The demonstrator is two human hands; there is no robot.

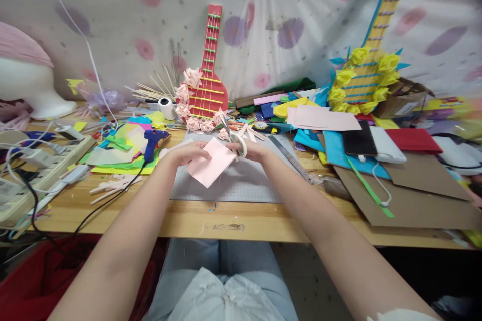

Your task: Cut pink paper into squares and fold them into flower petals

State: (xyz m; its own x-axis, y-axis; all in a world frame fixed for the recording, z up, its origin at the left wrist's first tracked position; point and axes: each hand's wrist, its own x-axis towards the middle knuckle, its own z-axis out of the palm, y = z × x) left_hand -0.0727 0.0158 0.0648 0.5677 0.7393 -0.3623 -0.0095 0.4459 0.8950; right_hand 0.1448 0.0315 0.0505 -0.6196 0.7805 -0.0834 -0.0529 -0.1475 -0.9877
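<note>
My left hand (191, 153) pinches a square of pink paper (213, 163), its thumb lying on top of the sheet. In my right hand (248, 150) is a pair of scissors (241, 146) with pale handles, the blades pointing up and away from me. The fingers of that hand are partly hidden behind the handles and the paper. Both hands hover over a grey cutting mat (241, 188). Behind them leans a red paper guitar (211, 91) with yellow and green strips, white strings and pink paper flowers (183, 94) round its left edge.
A blue glue gun (151, 145) stands on coloured paper at left, near a power strip (45, 165). A metal ruler (289, 158) lies along the mat's right side. Cardboard (376, 200) and pink sheets (324, 119) lie at right, below a yellow paper guitar (361, 80).
</note>
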